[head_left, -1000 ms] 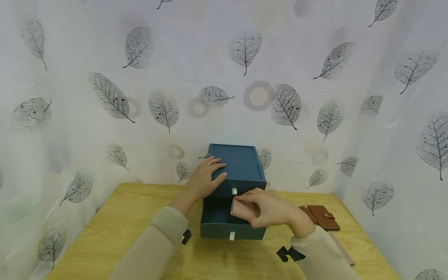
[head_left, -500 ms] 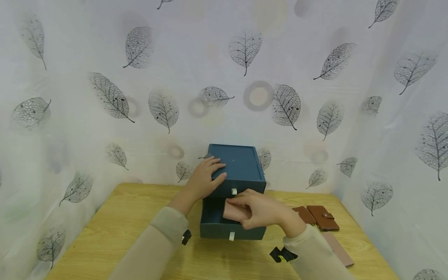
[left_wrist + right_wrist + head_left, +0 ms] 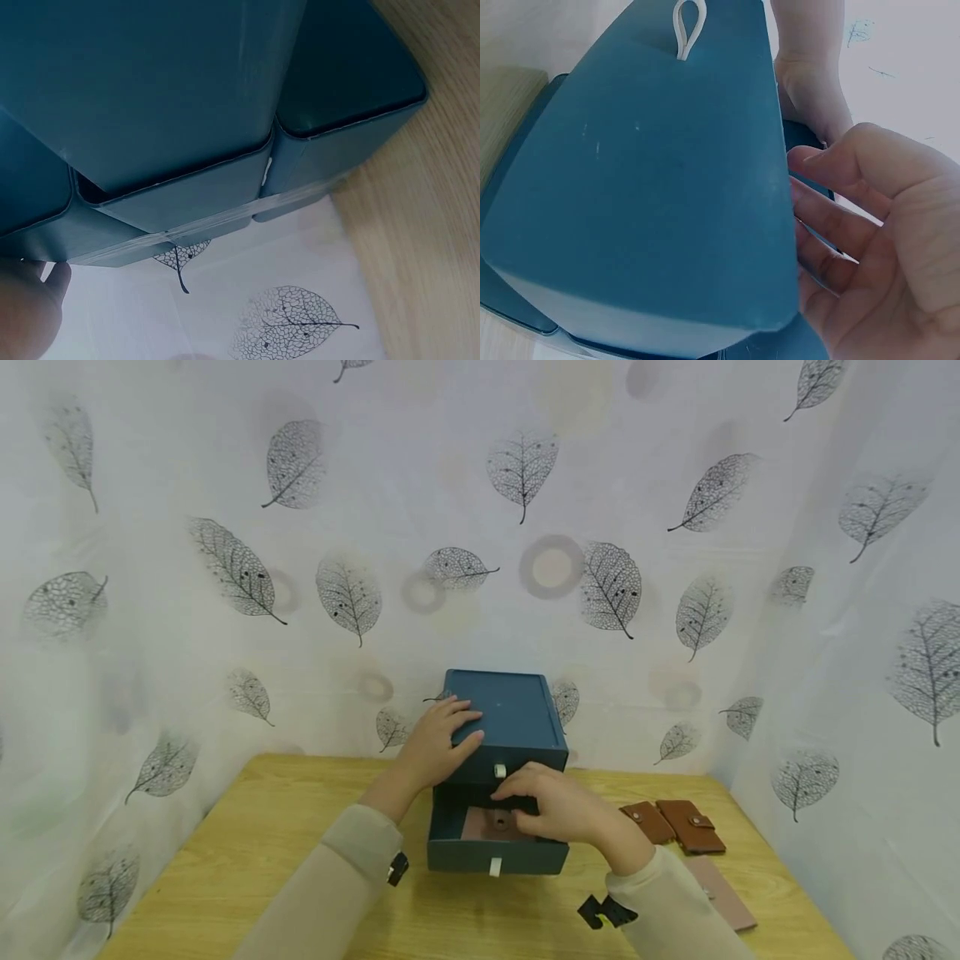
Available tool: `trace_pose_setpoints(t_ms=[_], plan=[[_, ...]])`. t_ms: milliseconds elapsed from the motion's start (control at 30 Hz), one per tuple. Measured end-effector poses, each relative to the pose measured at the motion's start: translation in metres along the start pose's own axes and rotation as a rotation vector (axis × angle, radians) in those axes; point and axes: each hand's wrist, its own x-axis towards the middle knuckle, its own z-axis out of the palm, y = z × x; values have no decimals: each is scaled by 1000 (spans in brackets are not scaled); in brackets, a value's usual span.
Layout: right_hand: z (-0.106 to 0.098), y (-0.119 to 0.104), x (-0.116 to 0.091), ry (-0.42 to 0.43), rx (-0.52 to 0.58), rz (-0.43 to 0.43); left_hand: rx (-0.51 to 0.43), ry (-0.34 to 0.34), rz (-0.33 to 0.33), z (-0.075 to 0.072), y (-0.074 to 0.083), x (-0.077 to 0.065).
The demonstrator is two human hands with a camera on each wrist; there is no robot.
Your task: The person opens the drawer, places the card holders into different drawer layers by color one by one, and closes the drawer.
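Note:
A blue two-drawer box (image 3: 517, 710) stands on the table, its lower drawer (image 3: 457, 857) pulled out. Inside that drawer lies a pink snap wallet (image 3: 476, 825), partly hidden by my right fingers. My right hand (image 3: 570, 810) is over the drawer's right side, thumb and fingers apart, holding nothing. In the right wrist view, the right hand (image 3: 877, 247) is beside the drawer front (image 3: 652, 172) with its white pull loop (image 3: 682, 34). My left hand (image 3: 433, 745) rests on the box top's left edge; only part of the left hand (image 3: 26, 311) enters the left wrist view.
On the right of the table (image 3: 300, 843) lie a small brown snap wallet (image 3: 651, 822), a larger brown wallet (image 3: 688, 827) and a flat pink wallet (image 3: 723, 893). A leaf-print curtain (image 3: 450, 635) hangs behind and at both sides.
My right hand moved left with the pink wallet, then let it go; the wallet now lies flat in the lower drawer. The left hand has stayed on the box.

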Motion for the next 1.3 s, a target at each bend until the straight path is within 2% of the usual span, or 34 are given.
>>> trace_pose_setpoints(t_ms=[500,867,1300], plan=[[0,-4,-6,9,1,15,-15,8,-5,1,-1,0],[1,-4,-14,48,-38,-9,-18,35,15,3,-2,0],[-2,-10,-28,99,-60,-17,-8,20,-4,2,0,0]])
